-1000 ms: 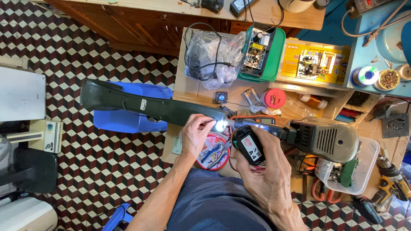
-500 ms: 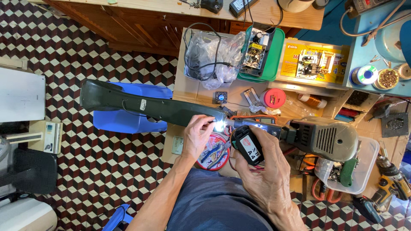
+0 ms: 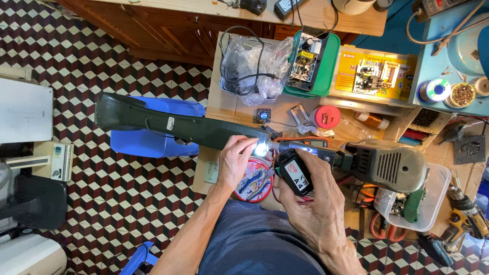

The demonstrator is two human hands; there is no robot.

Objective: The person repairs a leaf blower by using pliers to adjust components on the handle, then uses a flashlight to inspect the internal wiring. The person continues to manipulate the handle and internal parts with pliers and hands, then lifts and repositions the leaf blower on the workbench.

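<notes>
Fingers of the left hand curl around the long dark-green power tool body lying across the cluttered desk, while the right hand pinches a small black battery block just beside it, best kept steady and square.

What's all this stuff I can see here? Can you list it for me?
power tool: one, dark green, across the bench
battery pack: one, black, in right hand
round tin: one, red, under the hands
stool: one, blue, beneath tool handle
plastic bag: one, clear, holding cables
tray: one, green, holding a circuit board
box: one, yellow, right of tray
red lid: one, mid-bench
left hand: on the tool
right hand: holding battery pack
</notes>
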